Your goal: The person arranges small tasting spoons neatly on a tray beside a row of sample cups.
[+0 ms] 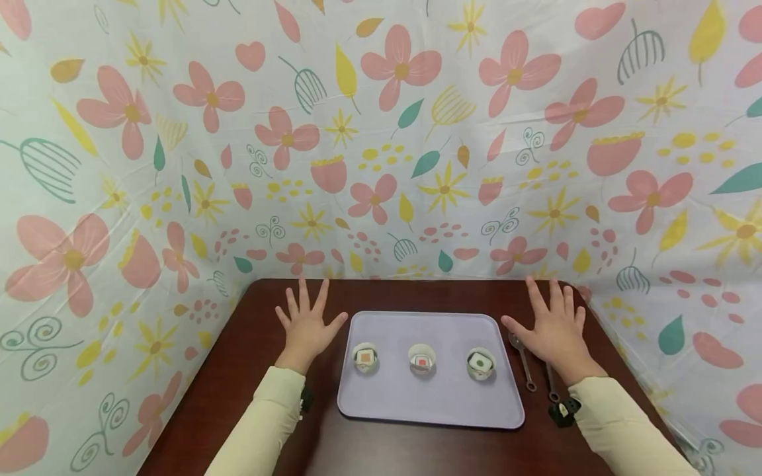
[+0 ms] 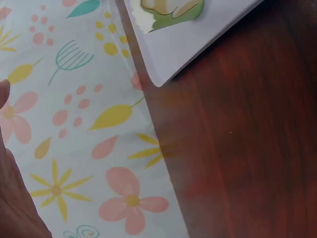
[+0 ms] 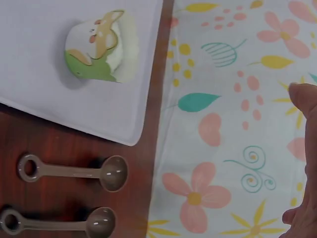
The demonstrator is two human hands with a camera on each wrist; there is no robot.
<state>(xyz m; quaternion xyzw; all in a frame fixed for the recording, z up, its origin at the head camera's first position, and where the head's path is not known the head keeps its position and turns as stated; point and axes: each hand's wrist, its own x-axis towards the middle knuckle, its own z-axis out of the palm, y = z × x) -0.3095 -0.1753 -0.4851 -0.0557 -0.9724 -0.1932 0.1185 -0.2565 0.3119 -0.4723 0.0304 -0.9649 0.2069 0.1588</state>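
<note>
My left hand [image 1: 307,334], fingers spread, is just left of a lavender tray [image 1: 428,404] and holds nothing. My right hand [image 1: 555,336] has its fingers spread too, at the tray's right side, above two brown measuring spoons [image 1: 526,371] that it partly covers. On the tray stand three small paper cups in a row: a left cup [image 1: 366,370], a middle cup [image 1: 422,349] and a right cup [image 1: 481,375]. Each contains a white piece marked in orange, red or green. The right wrist view shows a cup [image 3: 94,47] printed with a cartoon animal.
A dark reddish-brown wooden table [image 1: 226,370] bears the tray and spoons. Around its back and sides hangs a white cloth [image 1: 381,231] printed with flowers and leaves. Dark devices are strapped to both wrists, the right wrist device [image 1: 563,412] showing more fully.
</note>
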